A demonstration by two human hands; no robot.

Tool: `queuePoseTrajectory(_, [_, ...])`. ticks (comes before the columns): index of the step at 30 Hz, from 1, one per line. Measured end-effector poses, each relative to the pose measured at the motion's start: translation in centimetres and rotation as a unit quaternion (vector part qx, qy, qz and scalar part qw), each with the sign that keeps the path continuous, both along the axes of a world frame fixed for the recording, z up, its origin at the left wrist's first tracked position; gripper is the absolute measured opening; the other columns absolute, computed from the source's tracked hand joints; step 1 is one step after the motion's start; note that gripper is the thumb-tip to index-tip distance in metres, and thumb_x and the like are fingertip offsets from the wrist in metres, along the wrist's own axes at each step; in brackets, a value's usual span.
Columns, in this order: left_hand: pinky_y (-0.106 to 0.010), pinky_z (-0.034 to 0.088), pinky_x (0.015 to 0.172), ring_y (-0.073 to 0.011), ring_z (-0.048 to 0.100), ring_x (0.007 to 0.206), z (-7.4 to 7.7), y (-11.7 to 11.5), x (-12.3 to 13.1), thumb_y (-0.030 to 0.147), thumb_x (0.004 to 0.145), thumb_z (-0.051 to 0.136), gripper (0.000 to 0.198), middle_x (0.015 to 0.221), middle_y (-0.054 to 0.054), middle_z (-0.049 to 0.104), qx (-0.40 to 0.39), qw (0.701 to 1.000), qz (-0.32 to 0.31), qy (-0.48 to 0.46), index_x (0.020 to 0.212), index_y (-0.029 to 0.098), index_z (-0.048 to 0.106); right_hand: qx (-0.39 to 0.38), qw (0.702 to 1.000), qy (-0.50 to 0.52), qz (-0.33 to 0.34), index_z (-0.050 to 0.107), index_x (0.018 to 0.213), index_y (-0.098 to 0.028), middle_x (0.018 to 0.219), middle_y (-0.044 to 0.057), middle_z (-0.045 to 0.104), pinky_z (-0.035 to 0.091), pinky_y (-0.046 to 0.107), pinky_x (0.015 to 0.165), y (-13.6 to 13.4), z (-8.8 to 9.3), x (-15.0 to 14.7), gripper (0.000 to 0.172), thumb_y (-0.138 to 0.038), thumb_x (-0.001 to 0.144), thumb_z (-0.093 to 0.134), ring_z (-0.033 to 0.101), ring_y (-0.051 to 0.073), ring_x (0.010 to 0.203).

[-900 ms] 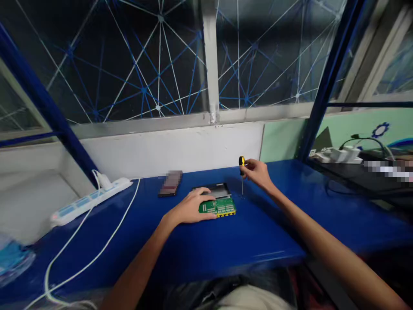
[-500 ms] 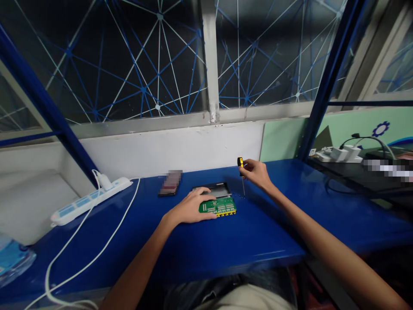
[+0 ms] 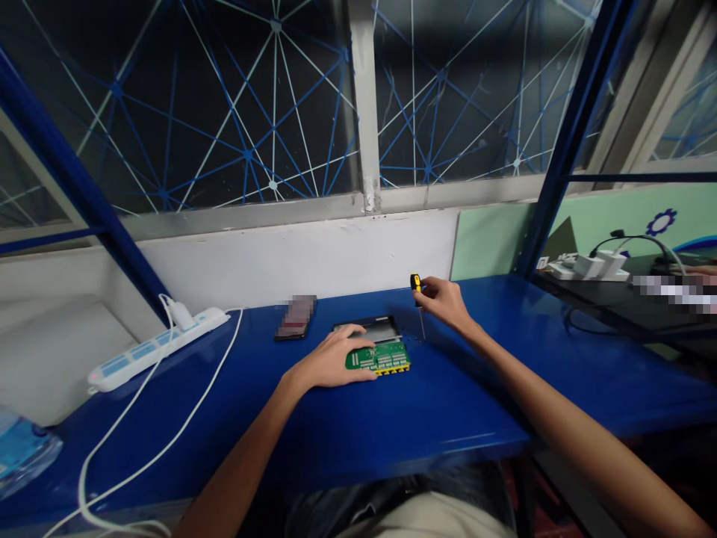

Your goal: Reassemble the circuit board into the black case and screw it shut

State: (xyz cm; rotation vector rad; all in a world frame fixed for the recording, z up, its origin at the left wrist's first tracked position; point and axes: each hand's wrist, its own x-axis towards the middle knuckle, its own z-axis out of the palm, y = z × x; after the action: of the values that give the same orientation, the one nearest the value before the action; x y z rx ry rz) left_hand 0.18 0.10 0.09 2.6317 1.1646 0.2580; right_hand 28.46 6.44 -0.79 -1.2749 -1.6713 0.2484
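A green circuit board (image 3: 384,357) with yellow connectors along its near edge lies on the blue table (image 3: 392,418), partly over a dark flat case (image 3: 376,329). My left hand (image 3: 330,360) rests flat on the board's left part, fingers stretched out. My right hand (image 3: 442,299) is closed on a screwdriver (image 3: 417,295) with a yellow and black handle. It holds the tool upright, a little to the right of the board. The thin shaft points down, its tip just above or at the tabletop.
A dark phone-like object (image 3: 296,317) lies behind the board on the left. A white power strip (image 3: 151,347) with a white cable (image 3: 134,448) lies at the far left. White chargers (image 3: 594,265) and black cables sit on a dark side table at right. A wall and window stand behind.
My right hand has lifted the screwdriver slightly and shifted it a little to the left. My left hand has stayed on the board.
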Motion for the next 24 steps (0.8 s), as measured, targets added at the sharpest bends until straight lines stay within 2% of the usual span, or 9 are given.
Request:
queuePoseTrajectory(11, [-0.044,0.044,0.097,-0.0327,0.049,0.121,0.2,-0.3,0.5,0.062,0.081,0.061,0.05,0.138,-0.008,0.046,0.026,0.998,-0.008,-0.061,0.118,0.028,0.065,0.004,0.992,0.124,0.027,0.066,0.084,-0.013,0.058,0.004,0.068,0.052,0.028,0.054,-0.6,1.1,-0.1,0.022,-0.033,0.074,0.063,0.067,0.019,0.049])
queuePoseTrajectory(17, [-0.045,0.043,0.098,-0.0295,0.052,0.118,-0.1,-0.2,0.9,0.052,0.084,0.064,0.036,0.133,-0.007,0.052,0.042,0.993,-0.029,-0.11,0.109,0.027,0.069,0.022,0.964,0.218,0.151,0.063,0.089,-0.012,0.056,0.002,0.065,0.052,0.03,0.053,-2.3,1.7,-1.8,0.026,-0.036,0.078,0.064,0.063,0.017,0.048])
queuePoseTrajectory(24, [-0.042,0.042,0.1,-0.0258,0.055,0.115,-0.1,0.1,1.0,0.039,0.09,0.06,0.023,0.127,-0.006,0.057,0.038,0.99,-0.046,-0.13,0.105,0.026,0.071,0.021,0.946,0.224,0.235,0.06,0.093,-0.014,0.062,0.001,0.064,0.053,0.03,0.058,-4.9,1.9,-4.9,0.025,-0.037,0.084,0.061,0.063,0.015,0.054])
